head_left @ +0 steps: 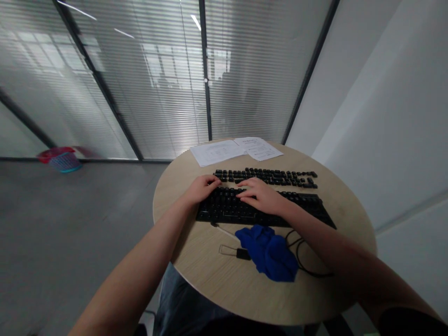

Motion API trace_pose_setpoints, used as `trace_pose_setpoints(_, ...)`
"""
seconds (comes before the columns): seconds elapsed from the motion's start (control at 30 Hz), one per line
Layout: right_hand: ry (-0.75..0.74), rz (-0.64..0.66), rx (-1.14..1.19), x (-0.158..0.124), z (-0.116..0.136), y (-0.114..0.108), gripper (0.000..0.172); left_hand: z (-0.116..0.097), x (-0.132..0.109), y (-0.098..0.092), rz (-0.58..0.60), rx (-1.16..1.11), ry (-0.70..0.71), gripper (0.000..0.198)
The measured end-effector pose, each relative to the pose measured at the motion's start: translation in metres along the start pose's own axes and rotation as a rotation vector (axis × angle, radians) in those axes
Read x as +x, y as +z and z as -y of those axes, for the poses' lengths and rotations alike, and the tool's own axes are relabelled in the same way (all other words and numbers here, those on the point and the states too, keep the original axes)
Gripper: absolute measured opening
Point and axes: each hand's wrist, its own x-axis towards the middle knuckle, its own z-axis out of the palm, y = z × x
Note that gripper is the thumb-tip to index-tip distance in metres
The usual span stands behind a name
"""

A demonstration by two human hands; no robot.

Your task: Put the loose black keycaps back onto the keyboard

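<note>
A black keyboard (241, 210) lies across the middle of the round table, its base showing where keys are off. Behind it, loose black keycaps (276, 176) are laid out in rows. My left hand (200, 190) is at the keyboard's left back corner, thumb and forefinger close together beside the leftmost keycaps; whatever is between the fingertips is too small to make out. Over the middle of the keyboard, my right hand (261, 195) is open, with its fingers apart and pointing left. A crumpled blue cloth (268, 252) lies in front of the keyboard.
A wire keycap puller (235, 252) with a black handle and a thin pale-handled tool (224, 230) lie by the cloth. A black cable (303, 261) curls at the right. Printed sheets (219, 152) rest at the table's (210, 280) far edge. A basket (65, 161) stands on the floor.
</note>
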Motion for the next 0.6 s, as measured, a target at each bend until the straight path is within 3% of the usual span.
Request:
trace_pose_setpoints(0.07, 0.019, 0.062, 0.038, -0.004, 0.002, -0.019, 0.017, 0.002, 0.001, 0.0, -0.001, -0.008, 0.007, 0.038)
trace_pose_setpoints(0.17, 0.041, 0.304, 0.093, -0.01, 0.006, -0.042, 0.017, 0.005, 0.002, 0.002, 0.012, -0.036, 0.014, 0.036)
trace_pose_setpoints(0.27, 0.064, 0.443, 0.077, -0.013, 0.011, -0.051, 0.017, 0.006, 0.002, 0.002, 0.018, -0.049, 0.018, 0.035)
trace_pose_setpoints(0.6, 0.119, 0.505, 0.061, -0.014, 0.012, -0.039, 0.019, 0.001, 0.001, 0.0, 0.027, -0.062, 0.02, 0.033)
